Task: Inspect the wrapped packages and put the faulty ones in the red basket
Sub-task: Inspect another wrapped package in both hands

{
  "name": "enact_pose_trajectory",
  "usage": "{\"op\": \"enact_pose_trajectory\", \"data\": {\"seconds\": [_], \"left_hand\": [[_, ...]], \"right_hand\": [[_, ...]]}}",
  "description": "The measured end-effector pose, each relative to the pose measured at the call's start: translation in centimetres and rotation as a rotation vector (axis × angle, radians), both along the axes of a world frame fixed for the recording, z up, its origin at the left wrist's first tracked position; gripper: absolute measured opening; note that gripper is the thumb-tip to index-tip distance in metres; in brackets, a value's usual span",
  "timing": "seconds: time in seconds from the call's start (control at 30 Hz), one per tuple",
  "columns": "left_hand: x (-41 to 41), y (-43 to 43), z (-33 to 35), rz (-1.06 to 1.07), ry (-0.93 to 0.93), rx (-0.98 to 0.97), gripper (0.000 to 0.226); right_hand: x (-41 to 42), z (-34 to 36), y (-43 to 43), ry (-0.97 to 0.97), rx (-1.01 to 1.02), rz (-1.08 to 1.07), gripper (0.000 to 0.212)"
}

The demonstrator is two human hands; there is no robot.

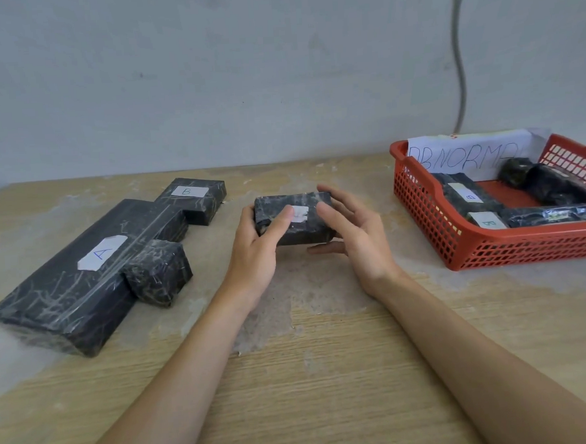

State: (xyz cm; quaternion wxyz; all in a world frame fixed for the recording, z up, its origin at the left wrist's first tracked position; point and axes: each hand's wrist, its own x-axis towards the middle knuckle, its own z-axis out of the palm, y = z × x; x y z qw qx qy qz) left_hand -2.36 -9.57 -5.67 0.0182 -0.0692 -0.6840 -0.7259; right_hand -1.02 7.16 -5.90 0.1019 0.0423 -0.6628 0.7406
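A small black wrapped package (297, 228) with a white label sits at the table's middle, tilted up toward me. My left hand (257, 249) grips its left end, thumb across the front face. My right hand (352, 238) hovers at its right end with fingers spread, thumb under the package; whether it touches is unclear. The red basket (464, 242) stands at the right and holds several black wrapped packages, two showing "B" labels.
To the left lie a long black package labelled "A" (82, 272), a small unlabelled one (157, 273) against its right side, and one labelled "B" (194, 200) behind. A paper sign (469, 156) leans in the basket's back. A grey cable (460, 57) hangs on the wall.
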Motion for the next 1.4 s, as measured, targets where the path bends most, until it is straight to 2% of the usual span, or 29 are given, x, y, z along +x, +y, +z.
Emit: {"op": "enact_pose_trajectory", "data": {"seconds": [0.07, 0.13, 0.17, 0.23, 0.3, 0.4, 0.5, 0.6, 0.67, 0.83, 1.0, 1.13, 1.4], "left_hand": [[0.0, 0.0, 0.1, 0.023, -0.011, 0.027, 0.024], [0.2, 0.0, 0.4, 0.032, -0.027, 0.049, 0.019], [0.3, -0.1, 0.5, 0.033, -0.010, 0.041, 0.025], [0.2, -0.2, 0.2, 0.019, 0.075, -0.009, 0.054], [0.1, -0.2, -0.2, -0.017, 0.137, -0.052, 0.065], [-0.2, 0.2, -0.6, -0.041, 0.150, -0.022, 0.047], [-0.3, 0.4, -0.6, -0.006, 0.151, 0.010, 0.028], [-0.4, 0.1, -0.5, 0.008, 0.129, -0.007, 0.010], [-0.5, 0.0, -0.5, 0.018, 0.116, -0.017, 0.014], [-0.2, -0.1, -0.2, 0.011, 0.055, 0.027, 0.029], [0.1, 0.0, 0.0, -0.017, 0.069, -0.033, 0.026], [0.0, 0.0, -0.2, -0.032, 0.053, -0.028, 0.026], [-0.3, -0.2, -0.6, -0.025, 0.020, 0.000, 0.021]], "right_hand": [[0.1, -0.1, 0.1, 0.016, 0.058, 0.070, 0.068], [0.1, 0.0, 0.0, 0.026, 0.071, 0.086, 0.076], [0.0, 0.0, -0.1, 0.023, 0.064, 0.073, 0.075], [0.0, 0.1, -0.2, 0.010, 0.045, 0.023, 0.071], [0.0, 0.1, -0.3, -0.007, 0.044, -0.023, 0.062], [-0.1, -0.3, -0.2, -0.019, 0.073, -0.043, 0.043], [-0.1, -0.3, 0.0, 0.006, 0.072, -0.050, 0.039], [0.0, -0.2, 0.0, 0.060, 0.069, -0.067, 0.024], [0.1, -0.2, -0.1, 0.073, 0.100, -0.075, 0.023], [0.2, -0.1, -0.4, 0.066, 0.109, -0.040, 0.045], [0.2, -0.2, 0.0, 0.077, 0.145, -0.057, 0.038], [0.0, 0.0, 0.3, 0.023, 0.066, -0.033, 0.018], [-0.1, -0.2, 0.3, 0.041, 0.120, -0.032, 0.019]]}}
